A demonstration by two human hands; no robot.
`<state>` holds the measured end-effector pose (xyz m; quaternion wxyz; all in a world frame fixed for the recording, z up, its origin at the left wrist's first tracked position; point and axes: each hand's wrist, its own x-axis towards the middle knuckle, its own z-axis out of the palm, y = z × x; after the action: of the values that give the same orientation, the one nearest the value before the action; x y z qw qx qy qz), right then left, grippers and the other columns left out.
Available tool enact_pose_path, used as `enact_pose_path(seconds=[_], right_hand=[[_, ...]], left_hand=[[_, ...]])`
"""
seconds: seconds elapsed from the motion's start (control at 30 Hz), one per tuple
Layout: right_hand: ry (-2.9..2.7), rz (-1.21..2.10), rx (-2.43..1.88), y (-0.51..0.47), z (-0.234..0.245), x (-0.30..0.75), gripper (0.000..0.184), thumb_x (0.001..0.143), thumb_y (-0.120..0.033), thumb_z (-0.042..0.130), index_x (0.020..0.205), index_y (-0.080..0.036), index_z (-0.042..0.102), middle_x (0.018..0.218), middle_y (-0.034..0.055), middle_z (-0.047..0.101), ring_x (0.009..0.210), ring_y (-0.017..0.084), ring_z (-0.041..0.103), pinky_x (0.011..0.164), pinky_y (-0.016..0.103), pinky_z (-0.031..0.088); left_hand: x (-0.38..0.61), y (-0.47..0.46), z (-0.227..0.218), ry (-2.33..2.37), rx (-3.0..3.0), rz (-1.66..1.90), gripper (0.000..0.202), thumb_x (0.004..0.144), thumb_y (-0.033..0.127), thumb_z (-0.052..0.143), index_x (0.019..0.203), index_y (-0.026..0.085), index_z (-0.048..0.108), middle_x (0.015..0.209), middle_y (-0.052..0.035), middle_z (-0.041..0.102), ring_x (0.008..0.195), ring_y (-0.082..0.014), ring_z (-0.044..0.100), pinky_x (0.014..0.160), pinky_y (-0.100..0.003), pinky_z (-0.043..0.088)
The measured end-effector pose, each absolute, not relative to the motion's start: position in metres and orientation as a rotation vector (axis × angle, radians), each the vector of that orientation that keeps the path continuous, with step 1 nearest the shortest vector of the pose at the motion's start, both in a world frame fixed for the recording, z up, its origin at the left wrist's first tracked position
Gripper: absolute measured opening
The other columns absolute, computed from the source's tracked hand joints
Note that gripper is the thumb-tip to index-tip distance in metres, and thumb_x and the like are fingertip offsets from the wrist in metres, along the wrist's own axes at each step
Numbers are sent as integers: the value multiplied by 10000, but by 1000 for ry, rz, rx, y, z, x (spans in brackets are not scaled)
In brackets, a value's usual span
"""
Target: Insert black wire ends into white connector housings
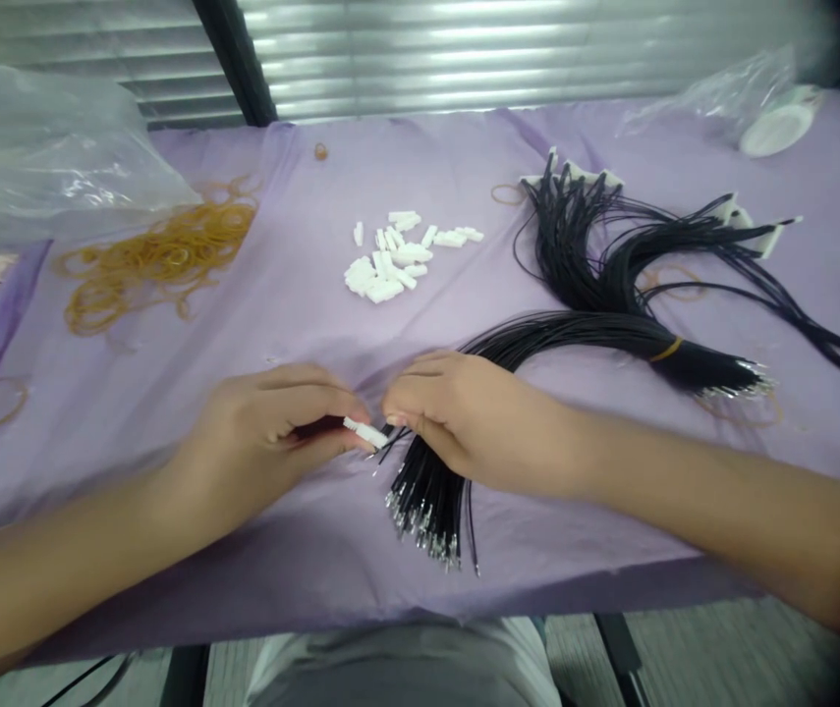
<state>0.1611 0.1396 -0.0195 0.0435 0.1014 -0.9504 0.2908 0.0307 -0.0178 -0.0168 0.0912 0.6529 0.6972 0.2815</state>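
My left hand (279, 422) is pinched shut on a small white plastic connector (364, 432) at the table's front middle. My right hand (464, 412) is closed on a thin black wire, its fingertips almost touching the connector. Under my right hand lies a bundle of black wires (426, 496) with metal-tipped ends fanned toward me. The bundle curves right to a yellow rubber band (666, 348) binding it.
A pile of white connectors (397, 257) lies mid-table on the purple cloth (279, 295). Loose yellow rubber bands (161, 253) sit left, beside a clear plastic bag (36, 147). More black wires with white connectors (647, 236) spread right. A white roll in plastic (777, 123) is at the far right.
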Motion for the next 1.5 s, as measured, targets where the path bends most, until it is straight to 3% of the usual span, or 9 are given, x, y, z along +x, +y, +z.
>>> enact_pose_path(seconds=[0.33,0.63,0.8,0.97,1.1,1.3,1.5], right_hand=[[-2895,830,319,136,-22,161,150,663,25,460,705,-96,539,694,30,541,688,136,478,706,259,388],[-2863,826,389,134,-22,161,197,717,35,451,807,-88,576,744,49,575,712,152,490,724,271,383],[-2772,866,407,142,-19,160,162,851,-89,443,764,-118,576,732,22,587,709,122,498,710,238,375],[-2694,915,224,145,-18,161,110,852,-192,514,833,-124,598,788,6,617,747,100,529,737,216,367],[-2825,798,125,145,-18,161,166,863,-255,494,822,-119,580,733,25,530,703,119,472,678,242,350],[-2970,818,216,143,-13,160,183,896,-158,356,798,-116,504,744,33,463,707,129,424,704,272,343],[-3014,680,329,146,-16,160,113,833,-72,399,778,-120,486,762,44,489,716,147,425,705,287,347]], left_hand=[[36,-16,-18,2098,1719,960,45,710,234,678,743,204,674,745,15,656,668,-105,591,622,-193,454],[36,-14,-17,2107,1738,1007,66,685,228,703,722,182,675,718,15,662,640,-86,595,594,-157,444],[34,-15,-16,2125,1796,1004,83,688,198,699,762,171,672,746,3,663,660,-89,596,618,-160,453],[33,-15,-12,2154,1884,981,64,714,196,675,770,165,670,752,-3,667,677,-89,603,632,-158,452],[34,-14,-10,2170,1885,950,54,726,207,661,755,162,666,724,-2,655,633,-87,583,587,-167,438],[37,-13,-11,2193,1753,925,17,708,182,664,725,182,663,711,22,644,587,-77,558,550,-157,416],[36,-12,-13,2187,1778,929,35,700,223,679,725,205,664,712,24,650,589,-84,563,553,-163,425]])
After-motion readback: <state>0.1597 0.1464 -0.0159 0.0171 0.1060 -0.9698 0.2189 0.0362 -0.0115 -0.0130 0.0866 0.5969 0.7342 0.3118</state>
